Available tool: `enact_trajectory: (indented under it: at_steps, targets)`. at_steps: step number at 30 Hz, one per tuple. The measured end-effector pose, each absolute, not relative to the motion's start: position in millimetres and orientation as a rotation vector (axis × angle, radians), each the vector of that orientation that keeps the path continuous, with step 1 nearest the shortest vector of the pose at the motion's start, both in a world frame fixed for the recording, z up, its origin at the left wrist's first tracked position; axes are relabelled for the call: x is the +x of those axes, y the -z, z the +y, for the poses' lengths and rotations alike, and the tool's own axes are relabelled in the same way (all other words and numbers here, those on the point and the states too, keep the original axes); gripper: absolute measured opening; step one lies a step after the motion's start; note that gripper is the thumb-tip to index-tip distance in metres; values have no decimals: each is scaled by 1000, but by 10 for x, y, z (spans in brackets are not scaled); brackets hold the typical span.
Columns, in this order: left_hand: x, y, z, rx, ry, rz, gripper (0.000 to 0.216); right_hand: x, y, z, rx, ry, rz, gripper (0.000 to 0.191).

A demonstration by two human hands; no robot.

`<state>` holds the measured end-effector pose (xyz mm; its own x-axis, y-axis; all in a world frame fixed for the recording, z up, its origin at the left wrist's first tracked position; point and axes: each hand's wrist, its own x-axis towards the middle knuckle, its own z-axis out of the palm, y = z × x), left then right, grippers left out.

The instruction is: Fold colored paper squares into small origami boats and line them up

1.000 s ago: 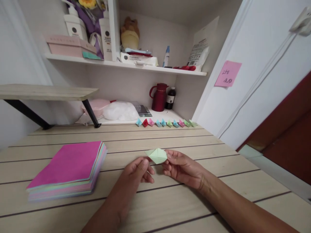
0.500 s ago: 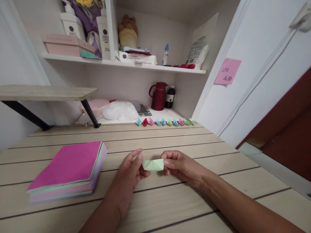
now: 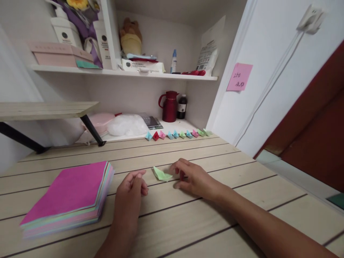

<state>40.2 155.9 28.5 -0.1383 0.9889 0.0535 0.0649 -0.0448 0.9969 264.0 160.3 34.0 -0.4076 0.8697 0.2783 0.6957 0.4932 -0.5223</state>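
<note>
A light green folded paper boat (image 3: 162, 175) rests on the wooden tabletop between my hands. To its left, my left hand (image 3: 131, 188) is loosely curled with the thumb against the fingers, and nothing shows in it. On the other side, my right hand (image 3: 194, 179) has its thumb and fingers apart and holds nothing. Its fingertips are close by the boat's right end; whether they touch it I cannot tell.
A thick stack of coloured square paper (image 3: 70, 190), magenta on top, lies at the left. Several small paper boats (image 3: 175, 134) line the table's far edge. Behind stand a red jug (image 3: 170, 106) and a dark bottle (image 3: 182, 107). A raised wooden shelf (image 3: 48, 109) overhangs the left.
The green paper, held between both hands before, now sits on the table as a boat. Both hands have let go, the left drawing back to the left. The camera view has shifted slightly.
</note>
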Motion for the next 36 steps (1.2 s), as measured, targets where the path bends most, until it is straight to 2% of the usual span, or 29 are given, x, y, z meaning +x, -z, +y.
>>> enact_trajectory:
  at_steps: [6,10,16,22,31,36]
  targets:
    - [408,-305,1561,1244,-1291,1389,31,2592,-275,1626,-1248,-592,-2082,25]
    - [414,-251,1560,1516,-1233,1466,28,2576,-239,1646,-1221,-615,-2026,19]
    - [435,-129,1590,1971,-1105,1417,29,2556,-234,1623,-1107,-571,-2156,22]
    - [428,-116,1605,2060,-1005,1495,31,2527,-196,1649,-1093,-532,-2186,22]
    - [448,-56,1620,2140,-909,1467,30,2489,-192,1670,-1038,-596,-2164,6]
    - [473,-57,1608,2226,-848,1483,31,2493,-204,1672,-1037,-637,-2146,8]
